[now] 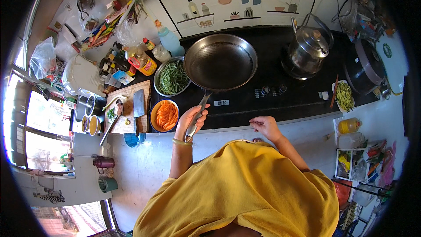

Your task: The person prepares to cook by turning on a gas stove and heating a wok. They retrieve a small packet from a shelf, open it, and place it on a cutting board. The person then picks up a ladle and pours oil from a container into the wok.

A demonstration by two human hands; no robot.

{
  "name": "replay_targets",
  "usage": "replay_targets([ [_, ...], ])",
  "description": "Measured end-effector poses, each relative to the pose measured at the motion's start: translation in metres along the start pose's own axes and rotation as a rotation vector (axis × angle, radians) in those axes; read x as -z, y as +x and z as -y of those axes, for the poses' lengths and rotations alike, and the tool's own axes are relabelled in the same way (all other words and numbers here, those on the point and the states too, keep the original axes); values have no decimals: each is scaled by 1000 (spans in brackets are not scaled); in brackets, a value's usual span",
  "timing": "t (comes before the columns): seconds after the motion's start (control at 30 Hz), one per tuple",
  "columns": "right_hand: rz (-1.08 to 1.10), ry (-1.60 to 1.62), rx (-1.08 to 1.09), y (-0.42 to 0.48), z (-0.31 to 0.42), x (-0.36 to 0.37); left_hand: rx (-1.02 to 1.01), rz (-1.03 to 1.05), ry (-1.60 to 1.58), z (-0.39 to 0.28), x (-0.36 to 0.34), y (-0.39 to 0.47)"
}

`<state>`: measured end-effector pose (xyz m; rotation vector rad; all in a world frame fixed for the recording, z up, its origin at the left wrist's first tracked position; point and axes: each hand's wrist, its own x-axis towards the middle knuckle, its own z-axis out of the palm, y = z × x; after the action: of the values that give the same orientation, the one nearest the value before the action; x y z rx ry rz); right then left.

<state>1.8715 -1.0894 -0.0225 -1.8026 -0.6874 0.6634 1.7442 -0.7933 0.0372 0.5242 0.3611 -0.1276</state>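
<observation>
My left hand [192, 121] grips the handle of a metal frying pan [221, 62], which sits over the left part of the black gas stove. The pan looks empty apart from a dark sheen. My right hand [265, 127] is at the stove's front edge, fingers loosely curled, with nothing visible in it. Left of the pan are a metal bowl of cut green beans [172, 76] and a bowl of carrot strips [166, 115]. A wooden cutting board [130, 95] bears a cleaver [138, 102], a ladle [118, 108] with pale contents, chopped greens and a scallion stalk.
A metal kettle [307, 51] stands on the right burner. Farther right are a plate of sliced green vegetable [344, 96], chopsticks [334, 91] and a dark-lidded cooker [365, 65]. An oil bottle [141, 61] and several other bottles crowd the back left. Stove knobs [265, 89] face the front edge.
</observation>
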Motion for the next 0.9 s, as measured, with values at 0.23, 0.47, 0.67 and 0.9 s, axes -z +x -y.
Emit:
replay_targets([
  [0.23,8,36,-12,0,7,0,2,-50,42,1,-8,-2],
  [0.47,55,25,-52,4,-2,-4,9,-57,47,4,2,-3],
  [0.67,90,-9,48,12,-24,-7,39,-85,152,3,0,-5],
  [0.9,90,118,-43,20,-12,-14,0,-6,118,6,-7,-8],
])
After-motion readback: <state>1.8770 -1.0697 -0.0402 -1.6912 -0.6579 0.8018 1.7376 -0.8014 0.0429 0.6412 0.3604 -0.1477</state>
